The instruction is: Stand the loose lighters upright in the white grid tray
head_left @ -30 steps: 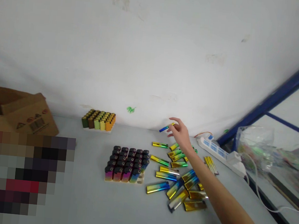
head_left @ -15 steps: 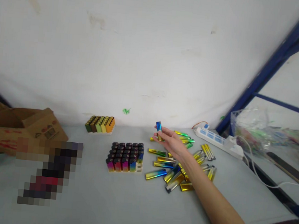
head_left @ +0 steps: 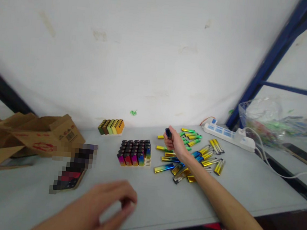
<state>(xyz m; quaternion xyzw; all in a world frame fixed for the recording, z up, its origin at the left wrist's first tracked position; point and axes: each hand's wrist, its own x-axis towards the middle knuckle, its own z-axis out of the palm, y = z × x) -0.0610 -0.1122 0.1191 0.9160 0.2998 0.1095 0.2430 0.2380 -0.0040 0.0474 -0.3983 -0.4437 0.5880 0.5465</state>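
In an apparent transfer step, the right hand (head_left: 175, 141) is holding a lighter (head_left: 168, 132) near scattered lighters (head_left: 164, 168), right of a tray (head_left: 148, 163), while the left hand (head_left: 107, 201) is showing a narrow, seemingly empty curl, the next move likely calling for a controlled grip.

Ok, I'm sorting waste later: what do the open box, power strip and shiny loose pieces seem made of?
Open box: seemingly cardboard, matt brown with folded flaps. Power strip: probably plastic, smooth white casing. Shiny loose pieces: mirror gloss in gold, blue, green; metal or coated plastic, can't tell which.
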